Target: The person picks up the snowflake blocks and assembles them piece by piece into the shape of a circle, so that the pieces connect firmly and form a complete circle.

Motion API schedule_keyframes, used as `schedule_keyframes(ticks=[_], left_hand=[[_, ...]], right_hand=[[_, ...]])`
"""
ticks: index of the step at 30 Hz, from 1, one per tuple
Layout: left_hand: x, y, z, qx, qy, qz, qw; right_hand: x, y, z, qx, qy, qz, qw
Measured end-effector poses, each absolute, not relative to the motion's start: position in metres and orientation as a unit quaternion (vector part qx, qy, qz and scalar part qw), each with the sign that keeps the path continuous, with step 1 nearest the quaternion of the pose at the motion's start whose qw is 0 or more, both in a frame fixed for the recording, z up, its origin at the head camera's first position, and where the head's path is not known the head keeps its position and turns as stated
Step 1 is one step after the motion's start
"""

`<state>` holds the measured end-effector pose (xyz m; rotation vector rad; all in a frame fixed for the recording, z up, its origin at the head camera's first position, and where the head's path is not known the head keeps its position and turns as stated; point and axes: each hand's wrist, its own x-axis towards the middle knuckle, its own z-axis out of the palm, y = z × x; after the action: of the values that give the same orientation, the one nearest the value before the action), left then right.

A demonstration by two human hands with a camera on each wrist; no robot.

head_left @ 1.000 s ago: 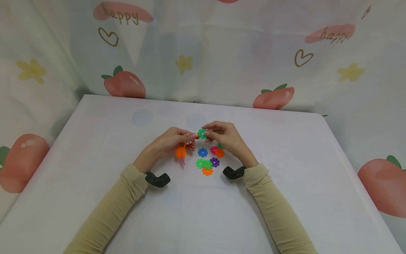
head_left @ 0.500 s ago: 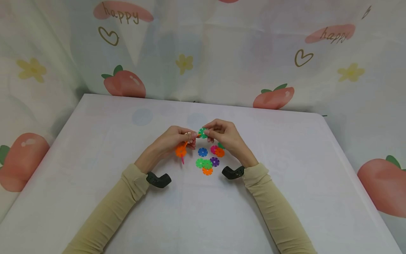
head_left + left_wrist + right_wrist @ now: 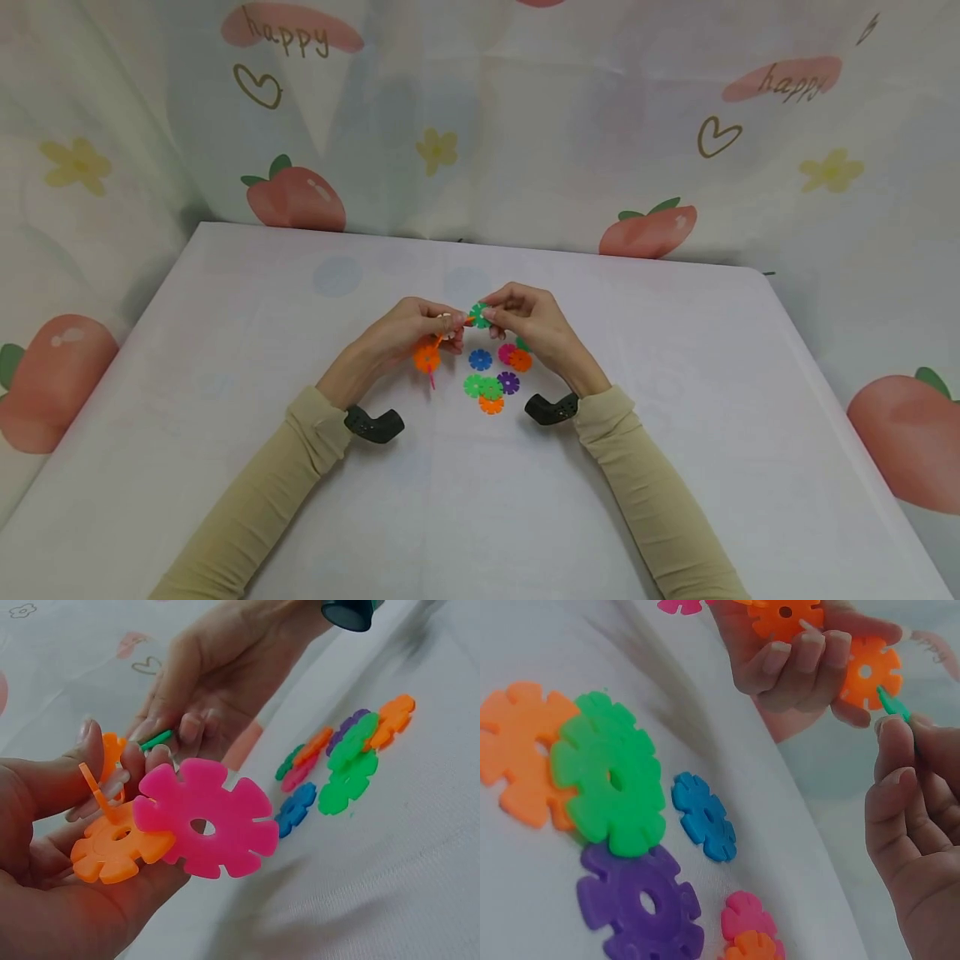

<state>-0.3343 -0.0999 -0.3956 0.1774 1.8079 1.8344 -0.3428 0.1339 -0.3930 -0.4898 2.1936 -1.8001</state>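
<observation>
My left hand (image 3: 408,329) pinches an orange notched plastic disc (image 3: 876,669) at one end of a chain of interlocking flower-shaped discs. Below the palm hang another orange disc (image 3: 124,851) and, at the chain's end, a pink disc (image 3: 229,840). Between thumb and fingertips my right hand (image 3: 538,321) pinches a green disc (image 3: 479,315). In the right wrist view the green disc is edge-on, its rim right at the lower edge of the pinched orange disc. Both hands are raised over the table, fingertips close together.
Loose discs lie on the white tabletop (image 3: 450,517) below the hands: a blue disc (image 3: 480,360), a purple disc (image 3: 509,383), and several green, orange and pink ones, some overlapping. Black wrist devices (image 3: 375,425) sit at both cuffs. A printed curtain (image 3: 525,150) stands behind.
Both hands keep their grips and stay almost in place. The green disc has shifted slightly to the right, and the hanging end of the chain has swung a little.
</observation>
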Motion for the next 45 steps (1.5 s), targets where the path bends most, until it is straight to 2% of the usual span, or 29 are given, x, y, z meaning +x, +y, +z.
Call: schedule_keyframes(ticks=[19,24,30,36,45], left_hand=[[-0.333,-0.098,-0.394,0.084,0.704,0.651,0.272],[-0.333,-0.100,-0.395,0.107,0.739,0.597,0.293],[-0.332,-0.101,-0.399,0.137,0.744,0.575,0.311],[-0.332,-0.104,-0.400,0.111,0.750,0.585,0.288],[-0.338,-0.109,-0.407,0.067,0.737,0.615,0.273]], right_hand=[[-0.343,0.134,-0.394,-0.166,0.767,-0.603,0.146],[-0.344,0.133,-0.395,-0.163,0.793,-0.572,0.134],[-0.343,0.130,-0.398,-0.174,0.798,-0.555,0.160],[-0.345,0.130,-0.402,-0.196,0.823,-0.509,0.156],[-0.348,0.136,-0.401,-0.221,0.882,-0.373,0.184]])
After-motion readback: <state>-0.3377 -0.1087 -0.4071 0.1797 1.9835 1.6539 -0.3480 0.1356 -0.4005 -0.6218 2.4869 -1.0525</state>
